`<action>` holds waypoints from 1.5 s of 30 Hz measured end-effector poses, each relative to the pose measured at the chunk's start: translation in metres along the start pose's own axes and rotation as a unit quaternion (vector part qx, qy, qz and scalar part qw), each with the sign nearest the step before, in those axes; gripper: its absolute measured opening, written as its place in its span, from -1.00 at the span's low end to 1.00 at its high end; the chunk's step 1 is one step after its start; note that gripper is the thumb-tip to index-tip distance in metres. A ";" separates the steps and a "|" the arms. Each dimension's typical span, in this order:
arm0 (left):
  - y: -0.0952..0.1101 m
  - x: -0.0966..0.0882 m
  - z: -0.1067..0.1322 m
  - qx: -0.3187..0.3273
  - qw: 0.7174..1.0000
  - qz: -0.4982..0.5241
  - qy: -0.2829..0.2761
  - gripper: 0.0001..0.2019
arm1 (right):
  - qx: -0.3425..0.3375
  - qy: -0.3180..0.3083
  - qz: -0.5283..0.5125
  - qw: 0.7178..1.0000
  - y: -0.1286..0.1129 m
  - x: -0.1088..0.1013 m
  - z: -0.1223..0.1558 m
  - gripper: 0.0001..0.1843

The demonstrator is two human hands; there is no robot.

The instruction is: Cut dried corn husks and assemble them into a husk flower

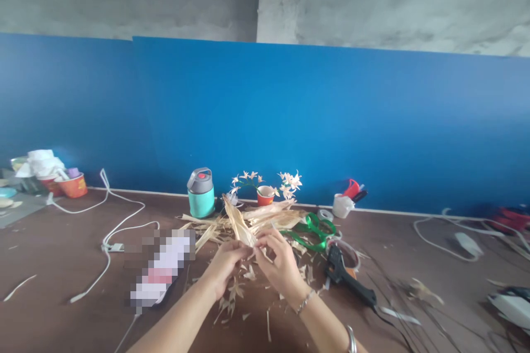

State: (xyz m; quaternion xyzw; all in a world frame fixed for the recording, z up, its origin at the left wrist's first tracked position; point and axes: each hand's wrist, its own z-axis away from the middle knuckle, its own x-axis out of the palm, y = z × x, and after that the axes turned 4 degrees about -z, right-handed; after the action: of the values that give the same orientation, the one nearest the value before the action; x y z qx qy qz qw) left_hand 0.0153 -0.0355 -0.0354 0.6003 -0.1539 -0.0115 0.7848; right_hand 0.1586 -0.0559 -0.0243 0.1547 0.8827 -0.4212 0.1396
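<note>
Both hands meet over the middle of the table around a pale dried corn husk (239, 222), whose pointed end rises away from me. My left hand (228, 265) pinches its lower edge between thumb and fingers. Close beside it, my right hand (278, 259) grips the same husk with bent fingers. Husk scraps and small cut star-shaped pieces (236, 289) lie beneath and around my hands. Behind them is a pile of long husk strips (273, 215). Husk flowers (292, 181) on green stems stand by a red paper cup (265, 196).
A black glue gun (348, 278) lies to the right, near green ribbon (317, 231). A teal jar (201, 198) stands behind on the left. A blurred-out device (163, 270) and white cables (120, 226) lie at left. A blue partition (265, 105) borders the table's back.
</note>
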 end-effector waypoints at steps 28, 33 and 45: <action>0.006 -0.004 0.005 0.296 0.919 -0.255 0.050 -0.92 | 0.337 -0.042 -0.297 0.892 0.005 0.000 -0.005 -0.69; 0.005 -0.004 0.005 0.358 0.891 -0.279 -0.005 -0.80 | 0.366 -0.069 -0.394 0.840 0.006 -0.005 -0.005 -0.69; 0.003 -0.005 0.007 0.387 0.870 -0.304 0.009 -0.83 | 0.382 -0.058 -0.422 0.820 0.007 -0.005 -0.004 -0.65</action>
State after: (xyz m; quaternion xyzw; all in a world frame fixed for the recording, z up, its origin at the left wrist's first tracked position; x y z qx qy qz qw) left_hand 0.0079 -0.0401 -0.0319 0.8732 0.0513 -0.1835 0.4486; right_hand 0.1656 -0.0491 -0.0253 -0.2168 0.6202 -0.7505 -0.0716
